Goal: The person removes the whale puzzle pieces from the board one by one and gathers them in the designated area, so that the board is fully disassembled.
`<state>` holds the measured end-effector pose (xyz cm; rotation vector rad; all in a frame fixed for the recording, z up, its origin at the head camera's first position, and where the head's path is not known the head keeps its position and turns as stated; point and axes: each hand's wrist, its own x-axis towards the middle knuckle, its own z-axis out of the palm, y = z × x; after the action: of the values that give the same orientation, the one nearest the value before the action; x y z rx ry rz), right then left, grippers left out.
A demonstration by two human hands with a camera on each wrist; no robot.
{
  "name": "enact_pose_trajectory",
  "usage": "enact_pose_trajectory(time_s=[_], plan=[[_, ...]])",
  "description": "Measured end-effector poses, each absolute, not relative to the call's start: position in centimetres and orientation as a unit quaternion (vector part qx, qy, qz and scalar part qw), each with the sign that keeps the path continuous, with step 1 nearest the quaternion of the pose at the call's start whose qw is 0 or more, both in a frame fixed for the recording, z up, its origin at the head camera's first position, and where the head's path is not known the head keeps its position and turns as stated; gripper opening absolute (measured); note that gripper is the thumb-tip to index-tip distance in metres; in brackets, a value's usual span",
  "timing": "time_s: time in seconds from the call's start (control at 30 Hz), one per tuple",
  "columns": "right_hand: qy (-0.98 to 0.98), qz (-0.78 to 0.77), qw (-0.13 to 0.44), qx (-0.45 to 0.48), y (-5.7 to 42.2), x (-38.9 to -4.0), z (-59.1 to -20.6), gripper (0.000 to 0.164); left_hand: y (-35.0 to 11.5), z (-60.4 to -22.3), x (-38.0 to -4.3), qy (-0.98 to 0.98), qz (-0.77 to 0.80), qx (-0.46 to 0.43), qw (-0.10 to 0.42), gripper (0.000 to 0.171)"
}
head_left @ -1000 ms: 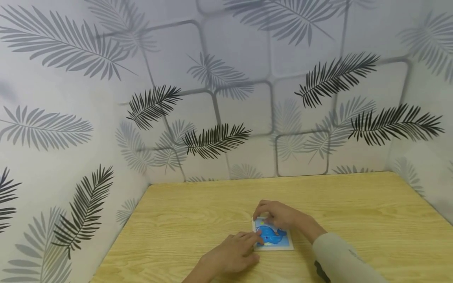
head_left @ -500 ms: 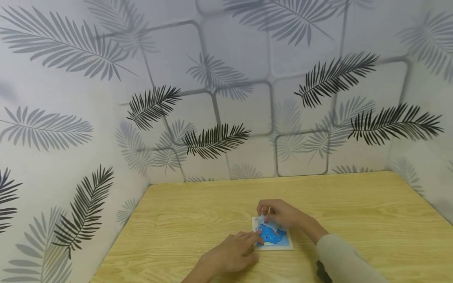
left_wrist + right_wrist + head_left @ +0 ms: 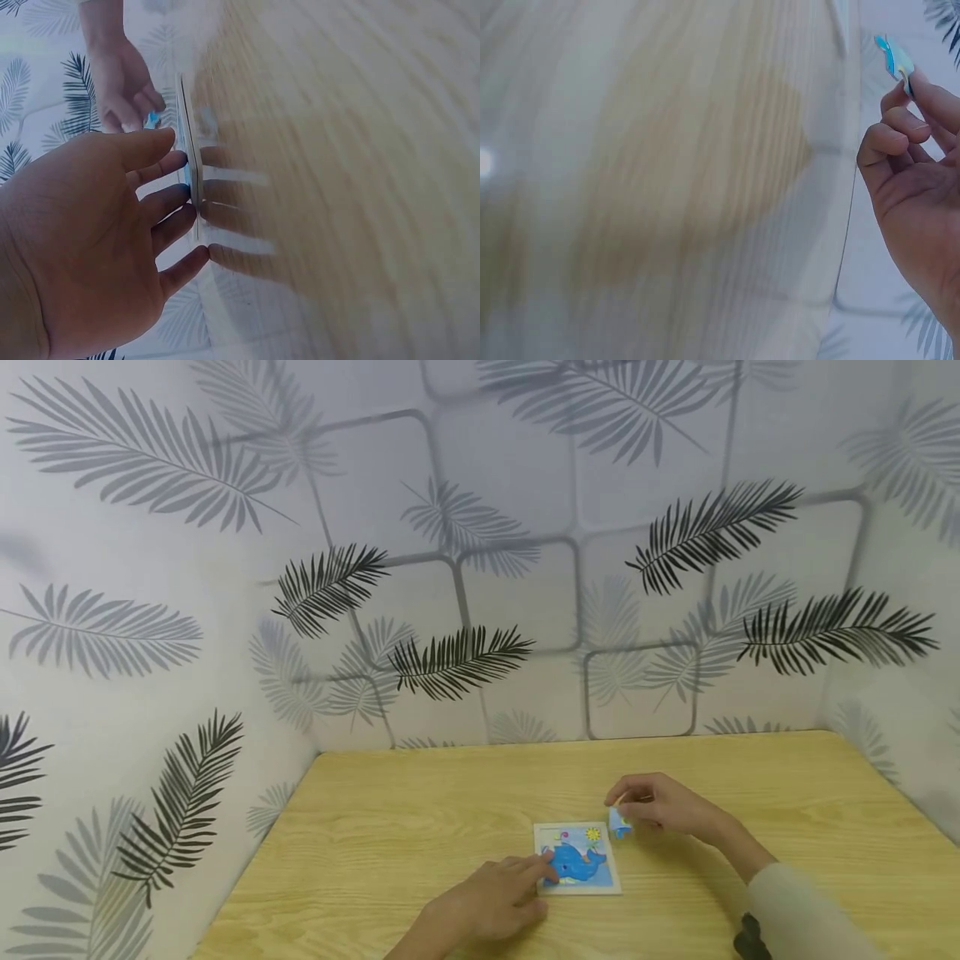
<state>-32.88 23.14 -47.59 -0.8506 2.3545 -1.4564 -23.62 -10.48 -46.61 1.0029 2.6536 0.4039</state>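
In the head view a square jigsaw puzzle (image 3: 602, 882) with a white border lies flat on the table, showing a blue whale and a yellow sun. My left hand (image 3: 491, 893) rests at its left side, fingertips over the border and the whale's head. To the right of the puzzle's top corner, my right hand (image 3: 671, 806) pinches a small light-blue puzzle piece (image 3: 618, 822) between thumb and fingers. The right wrist view has that piece (image 3: 896, 60) raised above the tabletop. Seen edge-on in the left wrist view, the puzzle (image 3: 191, 142) meets the spread left fingers.
The wood-grain table (image 3: 420, 810) runs back to a wall (image 3: 517, 602) with a leaf pattern. A dark object (image 3: 750, 937) sits by the right sleeve (image 3: 806, 910) near the front.
My right hand has lifted the piece off the puzzle's upper part and carried it right, uncovering the sun and the picture beneath. The left hand has stayed in place.
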Motion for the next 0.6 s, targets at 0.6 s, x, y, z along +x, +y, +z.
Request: enact_pose_trajectory(time_s=[0.6], plan=[[0.868, -0.418, 0.068, -0.259, 25.8, -32.4, -48.8, 0.007, -11.0, -46.6, -24.0, 0.91, 0.143, 0.352, 0.166, 0.042]])
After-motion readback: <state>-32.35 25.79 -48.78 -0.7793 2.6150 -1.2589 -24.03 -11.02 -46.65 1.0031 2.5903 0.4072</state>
